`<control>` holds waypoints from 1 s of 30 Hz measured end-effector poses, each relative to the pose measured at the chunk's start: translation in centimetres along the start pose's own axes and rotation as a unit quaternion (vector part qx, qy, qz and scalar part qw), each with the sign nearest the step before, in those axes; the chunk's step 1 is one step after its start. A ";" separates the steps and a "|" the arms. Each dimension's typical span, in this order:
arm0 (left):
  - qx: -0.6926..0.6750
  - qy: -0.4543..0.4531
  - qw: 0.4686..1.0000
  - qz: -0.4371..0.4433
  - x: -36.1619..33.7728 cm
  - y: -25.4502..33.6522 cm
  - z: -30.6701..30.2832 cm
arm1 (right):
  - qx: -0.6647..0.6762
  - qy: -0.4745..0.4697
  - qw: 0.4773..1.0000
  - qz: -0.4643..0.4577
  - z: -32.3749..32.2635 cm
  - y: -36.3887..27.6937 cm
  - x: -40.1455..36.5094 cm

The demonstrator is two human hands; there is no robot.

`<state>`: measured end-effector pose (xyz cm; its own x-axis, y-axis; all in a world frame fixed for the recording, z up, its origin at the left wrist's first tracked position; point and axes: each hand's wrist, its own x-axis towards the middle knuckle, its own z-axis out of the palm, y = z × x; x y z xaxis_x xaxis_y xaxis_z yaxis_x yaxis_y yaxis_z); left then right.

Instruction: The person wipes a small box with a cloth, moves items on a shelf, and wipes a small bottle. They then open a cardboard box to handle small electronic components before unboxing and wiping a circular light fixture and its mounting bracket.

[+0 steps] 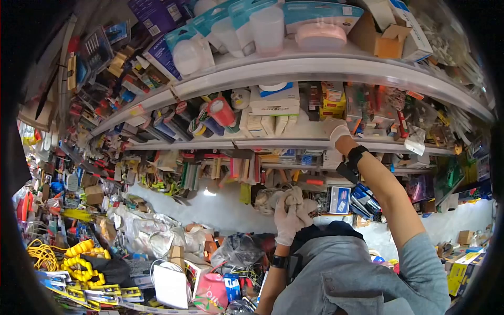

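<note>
My left hand [286,224], in a white glove, is closed on a crumpled greyish-beige cloth [300,203] in front of my body. My right hand [336,129], gloved as well, reaches up to the middle shelf [310,130], just below a stack of yellow and red boxes [332,105]. Its fingers are too blurred and small to tell whether they grip anything. To its left on the same shelf stand a white carton [274,101] and several small white boxes [261,125]. A red roll of tape [219,109] is farther left.
Blister-packed containers [266,29] and an open cardboard box [391,42] fill the top shelf. Notebook-like items hang along the lower shelf, near a blue-and-white box [340,200]. Behind me, plastic bags [236,251], a white panel [170,283] and yellow coiled cord [84,262] crowd the lower left.
</note>
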<state>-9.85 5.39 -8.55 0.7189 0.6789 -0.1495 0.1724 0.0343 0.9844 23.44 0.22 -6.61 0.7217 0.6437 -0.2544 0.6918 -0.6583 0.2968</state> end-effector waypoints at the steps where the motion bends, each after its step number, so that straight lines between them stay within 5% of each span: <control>1: -0.002 -0.002 1.000 0.000 0.2 -0.6 -0.4 | -0.001 -0.001 1.000 0.002 -0.1 0.0 0.0; 7: 0.013 -0.017 0.999 0.036 1.2 -1.8 -1.7 | 0.035 -0.048 0.998 0.008 -2.4 0.3 -0.1; 16: -0.023 -0.021 0.999 0.026 1.7 -2.6 -2.7 | -0.052 0.040 0.996 -0.058 -1.7 0.7 0.1; 19: -0.026 -0.025 0.999 0.014 1.9 -2.5 -3.1 | -0.087 -0.027 0.993 -0.070 -3.6 0.6 -1.5; 21: -0.045 -0.018 0.999 0.011 1.8 -2.4 -3.3 | 0.064 0.018 0.997 -0.029 -3.6 0.5 -2.4; 25: -0.026 -0.017 0.999 0.018 2.5 -4.1 -3.6 | -0.003 0.165 0.986 -0.003 -0.7 0.4 -2.8; 28: -0.063 -0.028 0.997 0.018 2.9 -4.0 -3.4 | 0.140 0.208 0.968 0.005 -1.7 0.5 -3.6; 30: -0.091 -0.040 0.995 -0.026 3.3 -4.0 -3.6 | 0.352 0.247 0.902 0.050 -3.5 -0.2 -5.9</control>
<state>-10.56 10.14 -12.66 0.7650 0.6122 -0.1999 0.0906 0.2050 0.9746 18.95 -2.07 -1.94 0.8035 0.5478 0.2331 0.5923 -0.6961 -0.4058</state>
